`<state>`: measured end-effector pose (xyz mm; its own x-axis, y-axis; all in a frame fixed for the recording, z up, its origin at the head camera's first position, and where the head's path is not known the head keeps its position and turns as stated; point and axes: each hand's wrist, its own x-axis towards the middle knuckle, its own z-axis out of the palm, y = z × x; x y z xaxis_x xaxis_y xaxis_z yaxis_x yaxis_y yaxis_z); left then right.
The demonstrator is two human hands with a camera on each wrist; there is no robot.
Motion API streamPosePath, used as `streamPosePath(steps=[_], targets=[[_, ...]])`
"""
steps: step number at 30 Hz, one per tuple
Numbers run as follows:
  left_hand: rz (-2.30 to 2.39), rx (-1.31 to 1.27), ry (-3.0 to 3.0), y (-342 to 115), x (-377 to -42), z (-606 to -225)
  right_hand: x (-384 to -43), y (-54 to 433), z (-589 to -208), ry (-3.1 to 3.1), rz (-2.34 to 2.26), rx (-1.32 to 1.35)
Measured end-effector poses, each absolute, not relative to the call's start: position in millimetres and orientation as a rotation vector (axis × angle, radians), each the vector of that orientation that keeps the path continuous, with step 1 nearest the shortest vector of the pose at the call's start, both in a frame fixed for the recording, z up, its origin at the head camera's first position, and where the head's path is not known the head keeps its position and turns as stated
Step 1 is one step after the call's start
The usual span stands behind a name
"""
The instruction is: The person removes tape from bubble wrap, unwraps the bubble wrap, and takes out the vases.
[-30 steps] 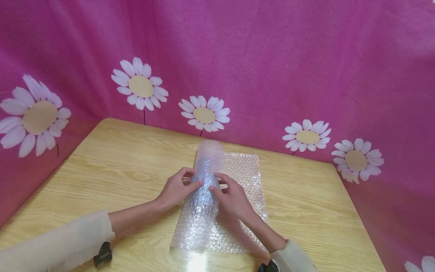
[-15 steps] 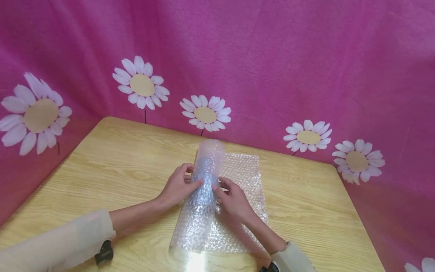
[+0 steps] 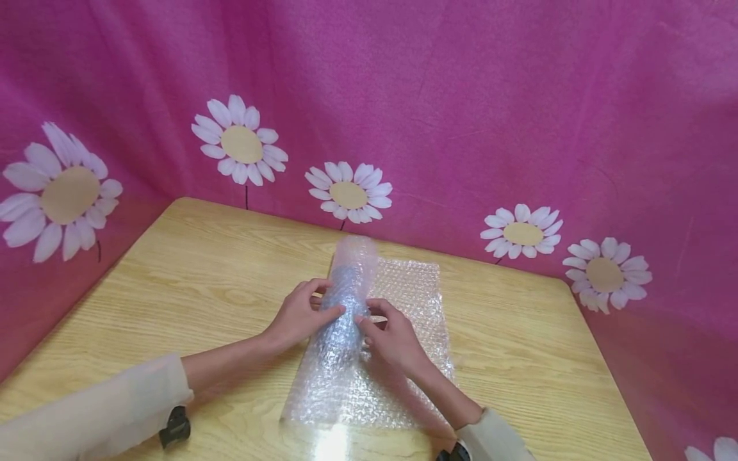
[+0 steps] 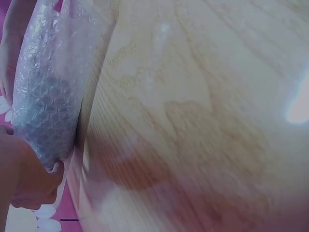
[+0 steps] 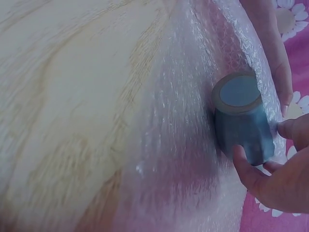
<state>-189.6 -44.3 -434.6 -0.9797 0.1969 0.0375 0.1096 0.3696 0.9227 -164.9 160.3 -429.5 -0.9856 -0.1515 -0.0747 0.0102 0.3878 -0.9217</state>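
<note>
A sheet of clear bubble wrap [image 3: 412, 294] lies on the table, its left part rolled over a blue-grey cup [image 5: 244, 130]. The right wrist view shows the cup lying on its side within the fold, a pale round end ringed by a rim towards that camera. From the left, my left hand [image 3: 296, 314] holds the wrapped cup, thumb on top. My right hand [image 3: 394, 336] grips it from the right, thumb on the wrap and a fingertip against the cup's side [image 5: 241, 152]. Through the bubbles in the left wrist view the cup appears only as a dark shape.
The wooden table [image 3: 519, 358] extends to both sides of the wrap. A magenta cloth [image 3: 438, 115] printed with large white daisies hangs behind and along the sides. Bright light reflects off the table's near edge.
Both hands keep hold of the wrapped cup. The roll has shifted very slightly left, and the right hand's fingers have readjusted a little along its side.
</note>
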Motion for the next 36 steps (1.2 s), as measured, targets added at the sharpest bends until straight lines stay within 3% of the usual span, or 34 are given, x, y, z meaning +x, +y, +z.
streamPosePath(steps=[28, 36], targets=[[1.818, 0.209, 2.387, -69, -187, -445, -169, 134, -426, 2.718, -1.477, -0.296], [1.789, 0.227, 2.449, -66, -187, -441, -167, 132, -427, 2.706, -1.501, -0.240]])
